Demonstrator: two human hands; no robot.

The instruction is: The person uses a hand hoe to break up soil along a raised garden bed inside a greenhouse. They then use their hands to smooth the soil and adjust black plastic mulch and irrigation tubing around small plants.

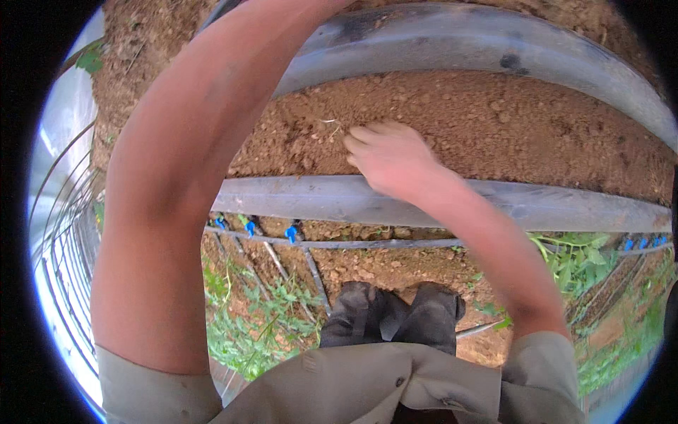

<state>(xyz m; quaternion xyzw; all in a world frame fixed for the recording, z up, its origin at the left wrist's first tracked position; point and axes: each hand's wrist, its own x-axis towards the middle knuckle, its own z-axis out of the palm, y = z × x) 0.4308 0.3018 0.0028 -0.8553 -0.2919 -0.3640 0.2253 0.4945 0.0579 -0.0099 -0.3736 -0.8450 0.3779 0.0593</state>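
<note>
My right hand [392, 156] reaches down to the brown soil [503, 132] of a strip between two wide grey hoses. Its fingers are bent and blurred, with the tips at the soil. Just beyond the fingertips lies a thin, pale root or stem [329, 123]; whether the fingers grip any of it is unclear. The right wrist passes over the nearer grey hose [296, 199]. My left forearm stretches up across the left side, over the farther grey hose [450, 50], and the left hand is beyond the top edge.
A thin dark irrigation pipe [371, 244] with blue valves [291, 233] runs in front of my knees, with drip lines [317, 275] branching off. Leafy green plants grow at left [259, 323] and right [577, 262]. Curved greenhouse ribs and plastic sheeting [66, 132] stand at the far left.
</note>
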